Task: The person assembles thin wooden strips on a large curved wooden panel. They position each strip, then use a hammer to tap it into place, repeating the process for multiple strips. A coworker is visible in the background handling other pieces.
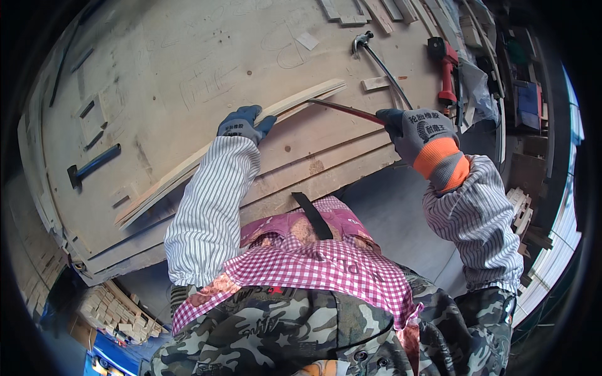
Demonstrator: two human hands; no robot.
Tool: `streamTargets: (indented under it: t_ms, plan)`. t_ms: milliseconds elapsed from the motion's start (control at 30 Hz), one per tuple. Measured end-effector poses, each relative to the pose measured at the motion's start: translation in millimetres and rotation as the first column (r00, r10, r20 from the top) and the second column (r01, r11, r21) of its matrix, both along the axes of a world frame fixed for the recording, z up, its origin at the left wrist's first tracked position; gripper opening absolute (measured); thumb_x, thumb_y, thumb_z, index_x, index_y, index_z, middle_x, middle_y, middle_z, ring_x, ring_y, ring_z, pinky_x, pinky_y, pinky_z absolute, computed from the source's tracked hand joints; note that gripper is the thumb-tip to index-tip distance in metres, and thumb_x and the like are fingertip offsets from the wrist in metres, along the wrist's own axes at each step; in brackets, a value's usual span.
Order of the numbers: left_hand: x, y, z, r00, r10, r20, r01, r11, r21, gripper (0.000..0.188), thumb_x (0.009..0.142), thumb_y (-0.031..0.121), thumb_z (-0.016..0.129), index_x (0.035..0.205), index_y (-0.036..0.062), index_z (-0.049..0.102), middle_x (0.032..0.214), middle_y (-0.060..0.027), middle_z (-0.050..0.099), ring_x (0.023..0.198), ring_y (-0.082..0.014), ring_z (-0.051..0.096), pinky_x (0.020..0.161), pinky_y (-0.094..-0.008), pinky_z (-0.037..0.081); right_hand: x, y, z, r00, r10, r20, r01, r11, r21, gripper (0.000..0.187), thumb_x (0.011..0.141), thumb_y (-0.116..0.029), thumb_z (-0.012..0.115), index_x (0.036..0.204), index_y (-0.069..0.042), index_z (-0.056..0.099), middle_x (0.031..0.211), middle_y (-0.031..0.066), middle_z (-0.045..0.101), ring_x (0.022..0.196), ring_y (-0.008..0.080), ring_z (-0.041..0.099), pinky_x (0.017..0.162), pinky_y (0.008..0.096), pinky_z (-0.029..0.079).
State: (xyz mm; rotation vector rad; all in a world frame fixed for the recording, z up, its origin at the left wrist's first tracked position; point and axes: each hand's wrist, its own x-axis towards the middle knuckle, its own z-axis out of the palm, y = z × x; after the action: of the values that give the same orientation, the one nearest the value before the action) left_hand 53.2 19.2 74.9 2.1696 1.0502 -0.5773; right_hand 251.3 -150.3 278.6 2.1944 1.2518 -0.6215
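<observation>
A long thin strip of pale wood [188,168] lies slantwise across a big plywood workbench [188,75]. My left hand [243,123], in a blue-grey glove, presses down on the strip near its upper part. My right hand [414,131], in a grey glove with an orange cuff, grips a thin dark red metal bar [345,110]. The bar's tip reaches under the strip's right end. Both forearms wear striped sleeves.
A claw hammer [376,59] lies on the bench behind the strip. A red power tool [445,66] sits at the right edge. A dark flat tool [94,164] lies at left. Wood offcuts [364,12] lie at the top. Stacked small blocks [119,313] sit below left.
</observation>
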Motion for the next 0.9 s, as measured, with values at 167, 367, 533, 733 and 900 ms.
streamTargets:
  t_ms: [167,367,533,733,900]
  plan:
    - [-2,2,2,0.998,-0.026,-0.050,0.027,0.999,0.020,0.060,0.089,0.055,0.044,0.131,0.0127,0.047,0.136,-0.0068,0.046,0.125,-0.0240,0.043,0.107,-0.0344,0.031,17,2,-5,0.998,0.054,-0.035,-0.052,0.997,0.056,0.028,0.087,-0.022,0.049,0.110,-0.024,0.063,0.082,0.0059,0.067,0.074,0.0265,0.064,0.060,0.0400,0.050]
    - [4,7,7,0.994,0.006,-0.107,-0.014,0.997,-0.071,0.059,0.090,0.057,0.040,0.131,0.0152,0.047,0.137,-0.0060,0.045,0.126,-0.0235,0.042,0.107,-0.0344,0.030,41,-4,53,0.989,0.143,-0.038,-0.131,0.967,0.219,0.027,0.086,-0.021,0.054,0.111,-0.018,0.064,0.077,0.0096,0.067,0.066,0.0275,0.064,0.061,0.0367,0.050]
    - [4,8,7,0.993,-0.014,-0.118,0.006,0.998,-0.068,0.059,0.090,0.057,0.041,0.131,0.0154,0.048,0.137,-0.0057,0.045,0.126,-0.0237,0.042,0.107,-0.0345,0.031,63,-15,69,0.997,0.067,-0.039,-0.054,0.965,0.256,0.032,0.082,-0.010,0.057,0.113,-0.017,0.063,0.081,0.0141,0.065,0.070,0.0290,0.064,0.064,0.0363,0.049]
    - [4,8,6,0.993,-0.015,-0.116,0.007,0.998,-0.068,0.058,0.089,0.056,0.043,0.130,0.0152,0.049,0.136,-0.0059,0.046,0.125,-0.0242,0.043,0.106,-0.0346,0.031,69,-27,39,0.991,0.118,-0.062,-0.098,0.961,0.258,0.033,0.082,-0.015,0.055,0.114,-0.021,0.062,0.070,0.0128,0.064,0.060,0.0320,0.061,0.055,0.0401,0.048]
    - [4,8,7,0.993,-0.016,-0.117,0.008,0.998,-0.060,0.058,0.089,0.056,0.044,0.130,0.0151,0.050,0.135,-0.0059,0.047,0.124,-0.0241,0.044,0.106,-0.0344,0.032,73,-31,33,0.988,0.146,-0.058,-0.123,0.950,0.286,0.033,0.082,-0.016,0.055,0.114,-0.022,0.062,0.068,0.0135,0.063,0.058,0.0319,0.060,0.053,0.0401,0.047]
